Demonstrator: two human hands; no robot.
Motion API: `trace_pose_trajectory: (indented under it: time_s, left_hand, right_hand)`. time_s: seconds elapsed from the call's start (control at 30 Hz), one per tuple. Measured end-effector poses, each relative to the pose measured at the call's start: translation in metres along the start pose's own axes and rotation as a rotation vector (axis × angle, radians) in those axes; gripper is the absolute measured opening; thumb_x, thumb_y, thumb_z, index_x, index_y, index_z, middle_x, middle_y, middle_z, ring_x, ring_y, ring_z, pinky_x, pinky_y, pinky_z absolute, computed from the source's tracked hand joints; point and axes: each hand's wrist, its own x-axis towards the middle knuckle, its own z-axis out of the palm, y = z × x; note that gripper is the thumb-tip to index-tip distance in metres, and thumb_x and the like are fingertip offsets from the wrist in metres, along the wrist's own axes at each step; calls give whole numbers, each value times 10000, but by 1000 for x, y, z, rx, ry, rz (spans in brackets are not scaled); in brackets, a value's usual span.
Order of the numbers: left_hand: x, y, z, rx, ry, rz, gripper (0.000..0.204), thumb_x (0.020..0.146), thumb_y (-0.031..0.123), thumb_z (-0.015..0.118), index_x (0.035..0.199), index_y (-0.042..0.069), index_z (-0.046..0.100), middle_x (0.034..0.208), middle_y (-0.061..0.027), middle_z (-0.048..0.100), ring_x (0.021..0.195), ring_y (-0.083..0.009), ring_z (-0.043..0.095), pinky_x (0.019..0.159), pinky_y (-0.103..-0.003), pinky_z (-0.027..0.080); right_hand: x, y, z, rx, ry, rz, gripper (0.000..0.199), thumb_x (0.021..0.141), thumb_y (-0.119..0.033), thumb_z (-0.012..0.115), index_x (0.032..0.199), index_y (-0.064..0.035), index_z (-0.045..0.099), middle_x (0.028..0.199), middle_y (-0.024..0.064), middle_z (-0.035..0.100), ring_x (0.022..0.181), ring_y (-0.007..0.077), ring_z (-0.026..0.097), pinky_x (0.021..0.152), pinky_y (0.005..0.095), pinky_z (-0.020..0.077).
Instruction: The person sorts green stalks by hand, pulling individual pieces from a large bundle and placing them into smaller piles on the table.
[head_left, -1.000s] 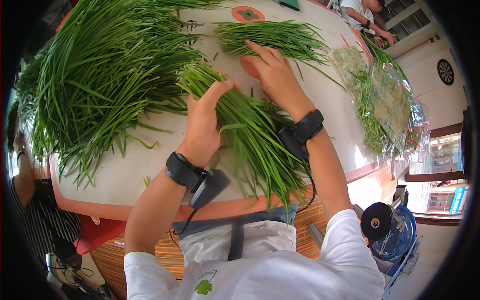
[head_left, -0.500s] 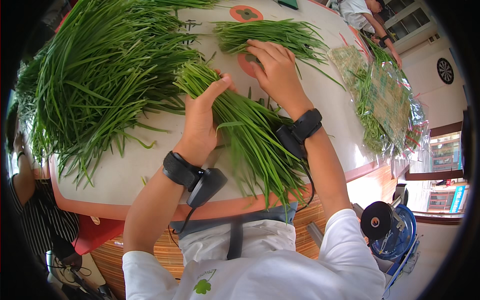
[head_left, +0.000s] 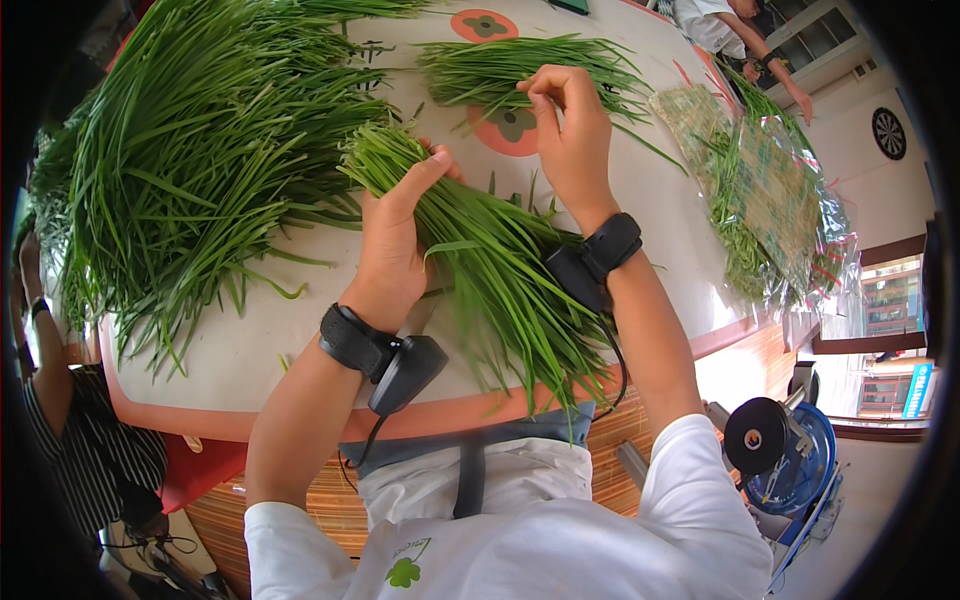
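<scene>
My left hand (head_left: 392, 235) is closed around a bunch of garlic chives (head_left: 500, 265), its pale cut ends up at the left and its green leaves slanting down over the table's near edge. Beyond it, a smaller pile of garlic chives (head_left: 450, 75) lies on the table. Over that pile's near side, my right hand (head_left: 575, 135) is raised with thumb and fingertips pinched. Whatever sits in the pinch is too thin to make out. A large heap of garlic chives (head_left: 190, 180) covers the table's left side.
The white table (head_left: 300, 350) has a reddish border. Clear plastic bags with greens (head_left: 775, 210) lie at its right edge. One person's arm (head_left: 775, 70) shows at the far right, another's (head_left: 50, 350) at the left. A blue wheeled device (head_left: 795, 455) stands at the lower right.
My right hand has gone from spread fingers to a pinch and lifted slightly. My left hand and its bunch have shifted a little to the left.
</scene>
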Motion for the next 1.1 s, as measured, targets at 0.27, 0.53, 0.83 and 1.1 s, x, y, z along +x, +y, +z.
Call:
trace_pose_trajectory:
  time_s: [0.27,0.53,0.83,1.1]
  left_hand:
    - [1,-4,-2,-3,-9,73,244,848,77,681,1058,95,557,910,-22,618,822,-149,604,685,-315,529]
    - [-3,-2,4,117,-65,101,336,869,113,683,1155,77,509,970,-32,615,866,-151,610,728,-317,547]
    - [-4,-2,5,-21,-82,38,230,897,139,644,1087,80,529,1046,-89,631,875,-170,614,726,-344,556]
    - [-3,0,1,-7,-103,13,197,898,129,629,1066,71,546,996,-87,636,855,-178,627,707,-356,558]
  right_hand:
    - [22,-29,-39,451,235,-202,188,915,47,557,1052,15,432,1021,217,653,876,217,674,805,285,545]
    - [10,-49,-18,142,-356,-245,99,805,-6,675,894,-36,704,892,43,691,770,102,651,645,227,497]
    - [7,-8,-13,3,-387,-30,216,844,-3,561,1037,-56,643,1062,70,663,882,261,618,757,333,508]
    - [-1,10,-4,-281,-512,-201,183,755,36,614,917,-49,616,1040,54,672,899,283,601,786,376,497]
